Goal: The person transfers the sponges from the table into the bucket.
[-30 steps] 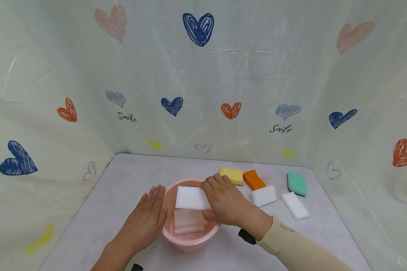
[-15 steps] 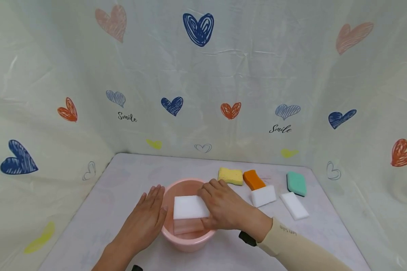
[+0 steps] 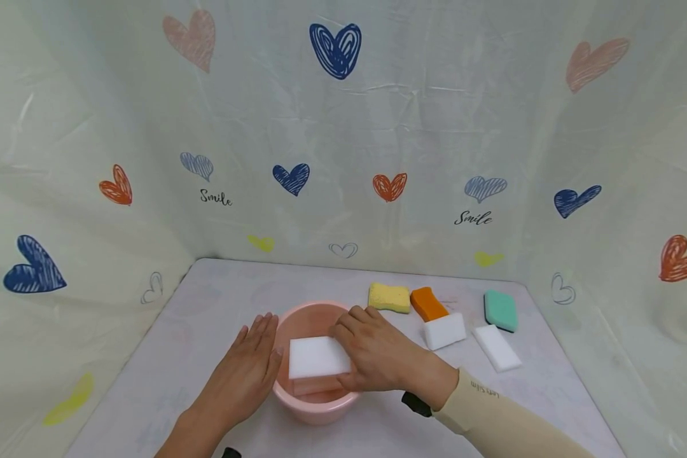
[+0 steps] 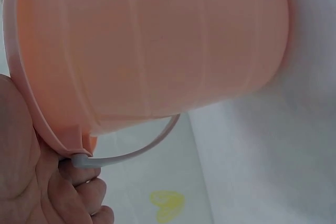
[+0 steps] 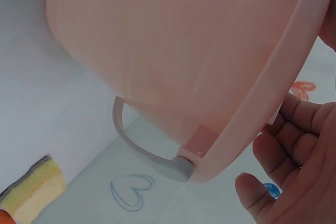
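Observation:
A pink bucket [image 3: 316,416] stands at the front middle of the table. My right hand [image 3: 372,350] reaches over its right rim and grips a white sponge [image 3: 315,357] by its right end. This sponge is level inside the mouth, overlapping a pinkish block [image 3: 312,386] below it. In the right wrist view only a sliver of white shows by the fingers; the bucket wall hides the rest. My left hand [image 3: 243,372] lies against the left rim with fingers straight. The left wrist view shows its palm [image 4: 16,156] at the rim beside the grey handle [image 4: 126,157].
Right of the bucket lie a yellow sponge [image 3: 389,298], an orange sponge [image 3: 429,304], a white sponge block [image 3: 445,331], a thinner white block [image 3: 497,348] and a green sponge [image 3: 500,310]. A heart-printed curtain [image 3: 412,127] surrounds the table [image 3: 235,286].
My right hand has brought the white sponge towards me and down within the bucket, covering more of the pinkish block. The left hand has stayed at the rim.

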`<state>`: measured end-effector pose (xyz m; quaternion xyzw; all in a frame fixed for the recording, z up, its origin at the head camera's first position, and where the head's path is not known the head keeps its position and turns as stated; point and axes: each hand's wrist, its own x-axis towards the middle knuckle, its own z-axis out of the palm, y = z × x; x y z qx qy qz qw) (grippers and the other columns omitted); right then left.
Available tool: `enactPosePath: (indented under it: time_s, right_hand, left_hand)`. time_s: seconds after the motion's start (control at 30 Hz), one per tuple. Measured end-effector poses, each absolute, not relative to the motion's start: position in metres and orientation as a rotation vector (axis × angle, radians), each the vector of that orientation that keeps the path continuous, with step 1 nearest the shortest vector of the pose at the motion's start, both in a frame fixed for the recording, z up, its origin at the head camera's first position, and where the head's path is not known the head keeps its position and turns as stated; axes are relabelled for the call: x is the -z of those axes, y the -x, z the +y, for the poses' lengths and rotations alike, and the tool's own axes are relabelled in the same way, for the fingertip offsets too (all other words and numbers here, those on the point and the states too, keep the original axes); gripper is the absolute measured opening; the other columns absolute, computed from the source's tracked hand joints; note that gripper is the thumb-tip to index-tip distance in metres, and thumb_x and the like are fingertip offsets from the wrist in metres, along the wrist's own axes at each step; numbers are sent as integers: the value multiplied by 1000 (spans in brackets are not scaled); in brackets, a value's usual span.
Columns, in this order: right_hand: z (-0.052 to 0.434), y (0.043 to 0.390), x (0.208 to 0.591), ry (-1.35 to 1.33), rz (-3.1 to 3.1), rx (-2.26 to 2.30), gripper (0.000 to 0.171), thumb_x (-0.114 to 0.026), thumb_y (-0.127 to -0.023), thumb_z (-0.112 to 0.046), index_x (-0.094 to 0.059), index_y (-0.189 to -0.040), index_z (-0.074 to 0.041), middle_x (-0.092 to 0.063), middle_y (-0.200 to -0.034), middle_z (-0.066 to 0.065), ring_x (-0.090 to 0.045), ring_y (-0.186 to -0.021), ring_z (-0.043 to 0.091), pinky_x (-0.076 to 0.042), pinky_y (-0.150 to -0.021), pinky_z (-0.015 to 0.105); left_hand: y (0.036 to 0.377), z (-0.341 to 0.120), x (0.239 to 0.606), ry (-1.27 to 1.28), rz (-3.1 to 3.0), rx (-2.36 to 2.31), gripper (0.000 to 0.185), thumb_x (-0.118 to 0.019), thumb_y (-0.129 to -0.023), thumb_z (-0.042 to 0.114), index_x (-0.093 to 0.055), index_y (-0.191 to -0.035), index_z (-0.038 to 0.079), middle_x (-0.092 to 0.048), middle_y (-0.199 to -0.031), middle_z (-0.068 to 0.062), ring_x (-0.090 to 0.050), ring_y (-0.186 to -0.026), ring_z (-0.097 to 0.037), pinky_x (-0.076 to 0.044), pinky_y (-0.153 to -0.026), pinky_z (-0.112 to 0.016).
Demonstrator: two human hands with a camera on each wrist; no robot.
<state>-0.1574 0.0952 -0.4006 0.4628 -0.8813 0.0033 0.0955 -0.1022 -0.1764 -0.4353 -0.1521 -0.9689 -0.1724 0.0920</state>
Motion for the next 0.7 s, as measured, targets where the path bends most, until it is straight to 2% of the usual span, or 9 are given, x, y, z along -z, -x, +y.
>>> enactPosePath:
  time_s: [0.17, 0.7]
  right_hand:
    - [97, 159, 402, -1384, -2613, 21, 70, -74, -87, -66, -62, -135, -16, -64, -129, -4, -53, -116, 16, -47, -96, 34]
    - [102, 160, 408, -1369, -2604, 40, 60, -67, -94, -62, -64, -134, -17, -65, -129, -3, -55, -115, 18, -48, -99, 38]
  left_hand:
    - [103, -176, 436, 450, -2880, 524, 58, -44, -114, 28, -39, -158, -8, -40, -165, -25, -36, -156, -39, -31, -127, -59]
    - [102, -176, 435, 447, -2884, 541, 59, -44, -114, 31, -38, -159, -8, -40, -165, -25, -35, -156, -40, -31, -127, -59]
